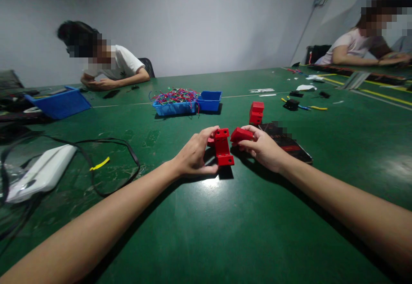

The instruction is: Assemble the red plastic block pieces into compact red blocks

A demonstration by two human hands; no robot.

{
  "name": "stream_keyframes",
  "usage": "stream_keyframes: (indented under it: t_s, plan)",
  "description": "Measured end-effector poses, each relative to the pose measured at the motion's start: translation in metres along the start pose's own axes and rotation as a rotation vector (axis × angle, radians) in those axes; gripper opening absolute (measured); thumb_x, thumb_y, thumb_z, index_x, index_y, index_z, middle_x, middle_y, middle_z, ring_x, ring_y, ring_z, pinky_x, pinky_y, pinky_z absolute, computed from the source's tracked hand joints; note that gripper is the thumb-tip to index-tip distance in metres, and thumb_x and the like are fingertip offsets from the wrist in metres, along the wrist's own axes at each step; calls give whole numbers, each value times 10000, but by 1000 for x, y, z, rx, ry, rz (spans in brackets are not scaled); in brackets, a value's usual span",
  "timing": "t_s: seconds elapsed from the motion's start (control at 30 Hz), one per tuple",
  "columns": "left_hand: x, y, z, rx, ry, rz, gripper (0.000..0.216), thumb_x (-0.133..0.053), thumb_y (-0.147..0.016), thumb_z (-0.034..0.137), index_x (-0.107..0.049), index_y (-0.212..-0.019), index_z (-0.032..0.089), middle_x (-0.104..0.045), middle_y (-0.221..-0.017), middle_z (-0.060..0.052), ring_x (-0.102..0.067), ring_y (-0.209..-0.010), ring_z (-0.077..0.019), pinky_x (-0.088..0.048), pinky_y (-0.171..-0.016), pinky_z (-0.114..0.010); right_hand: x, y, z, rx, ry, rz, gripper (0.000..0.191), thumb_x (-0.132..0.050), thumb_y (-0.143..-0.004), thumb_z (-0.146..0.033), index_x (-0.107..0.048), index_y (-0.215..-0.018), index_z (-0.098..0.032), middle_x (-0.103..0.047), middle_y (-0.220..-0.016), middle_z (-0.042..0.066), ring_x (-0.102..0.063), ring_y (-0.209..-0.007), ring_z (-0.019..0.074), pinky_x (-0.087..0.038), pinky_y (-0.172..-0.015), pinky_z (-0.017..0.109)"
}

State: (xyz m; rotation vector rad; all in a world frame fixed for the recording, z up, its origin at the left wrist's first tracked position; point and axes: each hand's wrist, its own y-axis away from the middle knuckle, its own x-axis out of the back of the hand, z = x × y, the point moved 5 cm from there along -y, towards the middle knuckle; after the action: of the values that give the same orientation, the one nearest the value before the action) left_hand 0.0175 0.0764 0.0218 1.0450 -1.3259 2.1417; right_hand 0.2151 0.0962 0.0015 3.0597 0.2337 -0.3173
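My left hand [195, 154] grips a red U-shaped block [222, 146] with small holes in its two end arms, thumb at the near end and fingers at the far end. A bit of red also shows behind it, by the fingers. Just to the right, my right hand [262, 149] pinches a smaller red block [241, 134] between thumb and fingers. The two red pieces are close, with a narrow gap between them. Farther back, another red block [256, 113] stands on the green table [206, 228].
A dark phone-like slab [289, 144] lies beyond my right hand. Ahead are a blue tray [175, 108] of coloured wires and a smaller blue bin [210, 101]. At left lie a white device [45, 172], a black cable [133, 153] and a yellow strip [100, 164]. Two people sit across the table.
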Motion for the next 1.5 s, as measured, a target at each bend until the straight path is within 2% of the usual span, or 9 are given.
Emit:
stream_keyframes:
  t_s: [0.13, 0.37, 0.6, 0.73, 0.93, 1.1, 1.23, 1.37, 1.5]
  plan:
    - [1, 0, 0, -11, 5, 9, 1010, -750, -714, 298, -156, -1524, 190, -434, -1465, -226, -601, -1178, -338, -515, -1001, -537, -1, 1, -1, -7, 15, -10, 391, -757, -524, -89, -560, -838, -214, -695, -739, -55, -601, -624, 106, -425, -601, 230]
    - [1, -1, 0, -13, 8, 2, 998, -746, -720, 305, -164, -1521, 180, -431, -1463, -234, -591, -1198, -347, -512, -1008, -544, -3, 3, -2, -18, 37, -31, 404, -760, -521, -103, -576, -865, -209, -709, -719, -36, -637, -643, 137, -483, -655, 265]
    - [1, -1, 0, -5, 6, 3, 1008, -751, -715, 299, -160, -1524, 190, -428, -1473, -226, -583, -1214, -350, -499, -1024, -552, -5, 4, -3, 37, 72, -108, 371, -817, -533, -96, -564, -777, -214, -763, -903, 3, -695, -822, 182, -526, -742, 301]
    - [2, -1, 1, -2, 11, 0, 1021, -756, -707, 297, -156, -1527, 198, -433, -1473, -224, -590, -1205, -351, -497, -1023, -555, -3, 4, -3, 93, 48, -95, 371, -846, -560, -117, -576, -795, -213, -754, -958, 5, -697, -876, 174, -536, -809, 308]
    - [1, 0, 0, 6, 3, 0, 1030, -757, -703, 292, -153, -1530, 194, -436, -1473, -221, -597, -1196, -349, -497, -1026, -549, -2, 3, -1, 96, 58, -64, 452, -912, -564, -212, -534, -812, -211, -681, -770, -49, -669, -706, 124, -532, -686, 248]
    - [1, -1, 1, -3, 19, 3, 1008, -753, -715, 302, -165, -1525, 182, -436, -1469, -223, -605, -1181, -336, -510, -1012, -538, -6, 5, -2, -3, -6, -37, 451, -903, -623, -342, -532, -845, -213, -712, -788, -5, -723, -744, 178, -582, -678, 292]
    - [2, -1, 1, -8, 18, 10, 1000, -750, -718, 311, -170, -1524, 192, -443, -1458, -217, -606, -1170, -333, -532, -986, -530, -7, 6, -4, -51, -38, -23, 381, -808, -748, -435, -520, -870, -219, -714, -712, 12, -711, -626, 173, -545, -512, 244]
    - [2, -2, 1, -19, 17, 11, 999, -744, -720, 319, -162, -1523, 199, -456, -1438, -214, -593, -1191, -341, -539, -982, -539, -6, 5, -5, -103, -52, 18, 270, -608, -913, -471, -531, -938, -214, -714, -676, 30, -677, -500, 160, -482, -402, 213]
    - [1, -1, 0, -20, 6, 11, 988, -737, -727, 321, -163, -1520, 187, -444, -1449, -225, -585, -1210, -348, -530, -1001, -544, -8, 5, -4, -123, -4, 19, 286, -554, -945, -495, -549, -970, -210, -699, -619, 25, -603, -390, 123, -415, -340, 178]
